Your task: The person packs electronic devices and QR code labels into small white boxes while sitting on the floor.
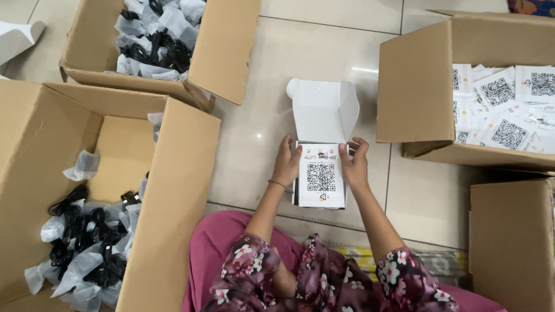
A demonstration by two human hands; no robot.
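Dark floral short sleeves [399,277], pink trousers [208,248], thin bracelet [281,185] on left wrist
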